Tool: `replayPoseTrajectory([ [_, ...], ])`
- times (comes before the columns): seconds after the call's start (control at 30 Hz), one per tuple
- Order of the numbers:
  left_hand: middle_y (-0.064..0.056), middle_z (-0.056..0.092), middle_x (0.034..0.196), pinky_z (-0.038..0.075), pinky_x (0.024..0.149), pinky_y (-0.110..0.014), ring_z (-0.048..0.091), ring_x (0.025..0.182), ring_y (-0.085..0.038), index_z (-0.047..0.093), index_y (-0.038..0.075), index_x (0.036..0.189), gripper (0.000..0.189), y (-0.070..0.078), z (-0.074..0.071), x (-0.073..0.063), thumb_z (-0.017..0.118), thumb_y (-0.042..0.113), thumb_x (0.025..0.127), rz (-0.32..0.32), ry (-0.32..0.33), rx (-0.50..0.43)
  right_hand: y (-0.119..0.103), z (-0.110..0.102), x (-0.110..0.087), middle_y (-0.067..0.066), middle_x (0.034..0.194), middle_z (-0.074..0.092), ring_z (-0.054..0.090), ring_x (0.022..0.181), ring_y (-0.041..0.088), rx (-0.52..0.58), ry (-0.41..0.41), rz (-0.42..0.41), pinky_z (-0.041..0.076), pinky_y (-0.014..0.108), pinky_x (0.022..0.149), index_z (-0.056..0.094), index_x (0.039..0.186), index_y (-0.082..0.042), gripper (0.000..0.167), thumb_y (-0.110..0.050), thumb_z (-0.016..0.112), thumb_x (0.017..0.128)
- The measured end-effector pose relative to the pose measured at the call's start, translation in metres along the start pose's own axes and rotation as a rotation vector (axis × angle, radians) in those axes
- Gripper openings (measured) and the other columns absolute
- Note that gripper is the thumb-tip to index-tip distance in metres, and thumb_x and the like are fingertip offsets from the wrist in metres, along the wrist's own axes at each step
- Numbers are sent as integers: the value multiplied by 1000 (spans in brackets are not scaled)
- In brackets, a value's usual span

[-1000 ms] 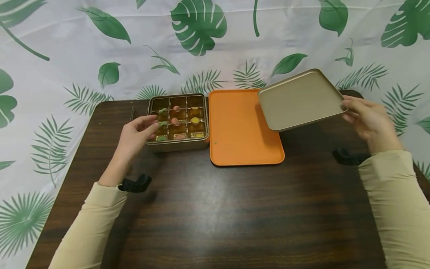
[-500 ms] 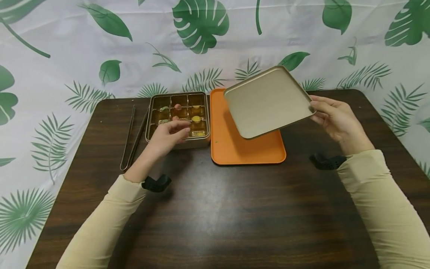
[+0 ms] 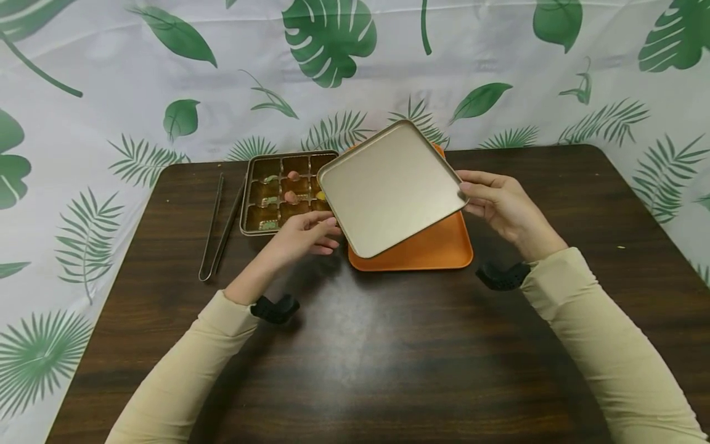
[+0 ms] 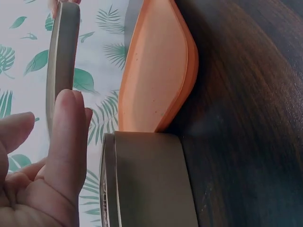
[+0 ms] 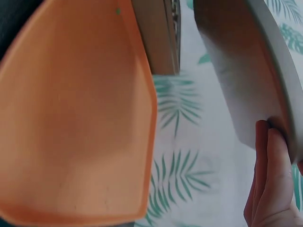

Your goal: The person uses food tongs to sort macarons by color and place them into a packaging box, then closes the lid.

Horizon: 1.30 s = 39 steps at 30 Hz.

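My right hand (image 3: 501, 206) grips the right corner of a gold-coloured metal lid (image 3: 391, 185), fingers under it and thumb on top. The lid is tilted above an orange tray (image 3: 444, 243) and covers the right part of a compartment box (image 3: 246, 206). Pink pieces (image 3: 291, 197), green pieces (image 3: 270, 201) and a yellow piece (image 3: 320, 195) lie in the box's compartments. By the lid's left edge is my left hand (image 3: 302, 240), in front of the box. In the left wrist view its thumb and fingers stand apart around the lid's near end; contact is hard to tell.
Metal tongs (image 3: 204, 275) lie on the dark wooden table (image 3: 355, 345) left of the box, their tips against or near its side. A white cloth with green leaves (image 3: 222, 123) hangs behind the table. The tray stands right beside the box.
My right hand has carried the lid left, from the tray's right side to over the tray and the box's right edge. My left hand has moved right across the box's front towards the lid.
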<state>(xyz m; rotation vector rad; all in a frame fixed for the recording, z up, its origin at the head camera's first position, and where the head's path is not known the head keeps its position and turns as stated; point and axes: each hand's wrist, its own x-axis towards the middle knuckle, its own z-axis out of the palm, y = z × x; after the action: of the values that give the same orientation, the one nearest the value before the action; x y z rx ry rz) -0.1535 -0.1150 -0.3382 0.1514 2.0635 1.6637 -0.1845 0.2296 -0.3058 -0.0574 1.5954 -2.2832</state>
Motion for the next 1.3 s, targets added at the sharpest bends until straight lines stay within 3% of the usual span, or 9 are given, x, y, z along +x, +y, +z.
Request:
replayPoseTrajectory([
  [0.27,-12,65,101,57,74,-22,64,76,-4,47,-9,131,38,-4,0,1,46,16,101,16,74,-25,10,12,3,0,89,70,69,76,10,-20,-46,11,57,22,70,69,107,-13,25,2,53,94],
  [0.4,-17,64,107,56,73,-19,62,73,0,42,-10,136,41,-4,-7,0,44,12,101,46,87,-19,12,16,7,-2,95,69,69,80,9,-103,-52,39,57,21,74,56,119,-8,26,0,52,95],
  [0.6,-26,58,115,56,73,-19,61,76,-1,36,-8,142,45,2,-18,-4,43,10,101,67,115,53,14,20,13,-13,94,68,67,83,2,-341,-17,102,55,16,76,33,142,9,55,-11,56,96],
  [0.7,-28,56,121,57,78,-24,64,87,-11,33,-5,145,48,6,-23,-8,43,12,102,66,129,103,15,23,15,-17,90,68,66,83,0,-475,9,107,54,15,78,47,134,3,47,-23,57,96],
  [0.8,-27,54,130,57,84,-32,64,103,-28,31,-2,147,50,9,-27,-11,43,14,102,82,139,149,16,26,16,-16,81,65,62,78,1,-557,42,98,51,14,78,66,108,-12,22,-29,59,95],
  [0.9,-26,52,135,56,86,-38,61,111,-38,33,1,147,49,11,-31,-14,44,16,102,121,154,210,15,29,16,-13,71,58,53,69,5,-595,73,93,47,18,70,70,88,-24,13,-32,61,93],
  [1.07,-22,62,117,58,78,-33,69,88,-23,42,1,142,46,15,-36,-19,46,21,101,150,196,290,12,33,16,-11,66,55,47,60,5,-596,74,110,43,19,59,69,84,-24,16,-33,61,93],
  [1.2,-6,69,83,58,68,-27,67,69,-9,39,-3,143,49,18,-40,-22,48,22,101,127,167,209,12,35,17,-11,65,61,50,57,3,-551,64,119,47,16,58,70,86,-24,12,-29,61,93],
  [1.3,3,69,75,58,66,-24,68,67,-5,32,-4,146,54,18,-41,-23,47,22,101,112,147,134,13,36,17,-11,67,65,57,58,2,-535,50,122,51,16,61,69,95,-21,9,-26,62,93],
])
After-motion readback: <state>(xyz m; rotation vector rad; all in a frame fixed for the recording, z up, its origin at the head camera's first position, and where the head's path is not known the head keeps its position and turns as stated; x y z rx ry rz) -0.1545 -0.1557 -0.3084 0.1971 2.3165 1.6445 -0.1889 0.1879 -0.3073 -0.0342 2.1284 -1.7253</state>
